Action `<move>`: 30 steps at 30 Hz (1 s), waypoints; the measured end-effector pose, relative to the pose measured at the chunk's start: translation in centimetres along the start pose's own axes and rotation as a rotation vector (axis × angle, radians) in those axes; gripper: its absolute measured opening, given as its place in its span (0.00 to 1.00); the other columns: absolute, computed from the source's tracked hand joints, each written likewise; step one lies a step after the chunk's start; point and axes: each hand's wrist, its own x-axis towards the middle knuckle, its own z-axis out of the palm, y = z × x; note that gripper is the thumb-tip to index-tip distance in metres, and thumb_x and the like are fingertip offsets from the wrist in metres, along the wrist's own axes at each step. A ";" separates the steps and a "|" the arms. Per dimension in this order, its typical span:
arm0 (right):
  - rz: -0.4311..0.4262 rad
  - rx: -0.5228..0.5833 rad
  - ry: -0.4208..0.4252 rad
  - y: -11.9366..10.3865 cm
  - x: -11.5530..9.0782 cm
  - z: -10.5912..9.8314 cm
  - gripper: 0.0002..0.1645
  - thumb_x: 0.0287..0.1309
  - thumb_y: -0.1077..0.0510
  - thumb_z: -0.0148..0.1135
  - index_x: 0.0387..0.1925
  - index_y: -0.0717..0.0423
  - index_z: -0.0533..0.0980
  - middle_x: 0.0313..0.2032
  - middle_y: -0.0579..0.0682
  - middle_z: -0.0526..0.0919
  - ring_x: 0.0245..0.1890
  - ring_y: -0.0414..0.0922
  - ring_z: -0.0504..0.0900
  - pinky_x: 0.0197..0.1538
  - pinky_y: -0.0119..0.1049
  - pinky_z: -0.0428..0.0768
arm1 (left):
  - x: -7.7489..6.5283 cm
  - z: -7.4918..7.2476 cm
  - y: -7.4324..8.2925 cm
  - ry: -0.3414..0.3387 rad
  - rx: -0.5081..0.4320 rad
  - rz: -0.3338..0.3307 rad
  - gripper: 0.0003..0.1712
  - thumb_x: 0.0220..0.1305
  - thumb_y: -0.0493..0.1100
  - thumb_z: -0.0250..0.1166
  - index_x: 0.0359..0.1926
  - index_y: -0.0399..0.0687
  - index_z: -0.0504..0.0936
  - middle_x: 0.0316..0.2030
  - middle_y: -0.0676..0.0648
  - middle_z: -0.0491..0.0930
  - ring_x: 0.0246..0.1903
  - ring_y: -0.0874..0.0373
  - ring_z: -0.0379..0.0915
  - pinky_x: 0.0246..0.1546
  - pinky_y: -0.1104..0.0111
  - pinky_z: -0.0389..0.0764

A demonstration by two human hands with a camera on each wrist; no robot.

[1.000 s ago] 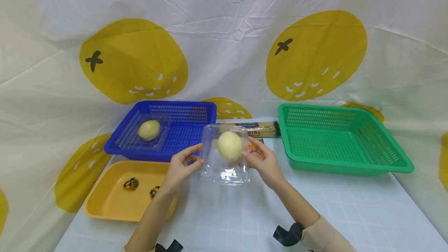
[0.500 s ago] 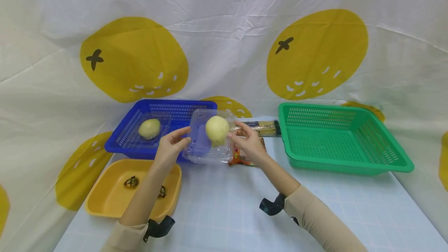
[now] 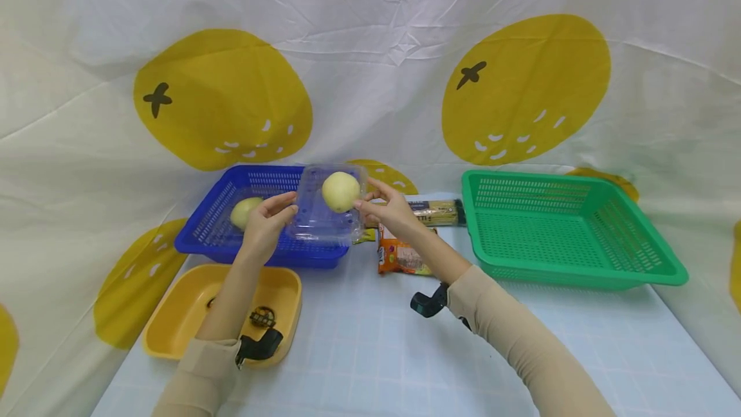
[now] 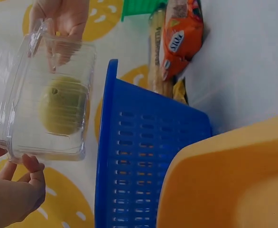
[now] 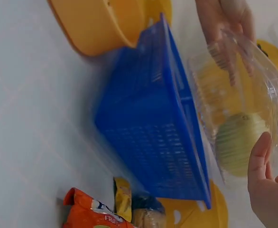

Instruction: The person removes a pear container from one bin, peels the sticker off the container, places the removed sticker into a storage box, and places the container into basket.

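Observation:
My left hand [image 3: 265, 229] and right hand [image 3: 392, 210] hold a clear plastic clamshell box [image 3: 309, 214] between them, each pinching one side by the rim. Inside lies a round, pale yellow-green fruit [image 3: 340, 192]; the left wrist view shows a small brown spot on the fruit [image 4: 63, 104]. The box is in the air over the right part of a blue perforated basket [image 3: 231, 250], above its rim. A second pale fruit [image 3: 243, 212] sits in that basket at the left, partly behind my left hand. The box about it is hard to make out.
A yellow tray [image 3: 168, 324] with dark emblems stands in front of the blue basket, under my left forearm. Right of the basket lie a spaghetti pack [image 3: 437, 212], an orange packet [image 3: 399, 256] and a small yellow packet [image 3: 366, 235]. A green basket [image 3: 579, 275] stands at the right.
Both hands have carried the box with the fruit left and away from me, from above the middle of the table to over the blue basket. The orange packet has come into view.

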 end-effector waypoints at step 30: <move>0.158 0.023 -0.025 2.6 4.6 4.4 0.48 0.56 0.63 0.64 0.72 0.56 0.48 0.55 0.61 0.67 0.42 0.52 0.82 0.45 0.38 0.82 | 3.2 -2.9 -4.3 0.243 -0.161 -0.059 0.22 0.62 0.27 0.58 0.57 0.24 0.69 0.31 0.57 0.80 0.35 0.66 0.76 0.38 0.79 0.77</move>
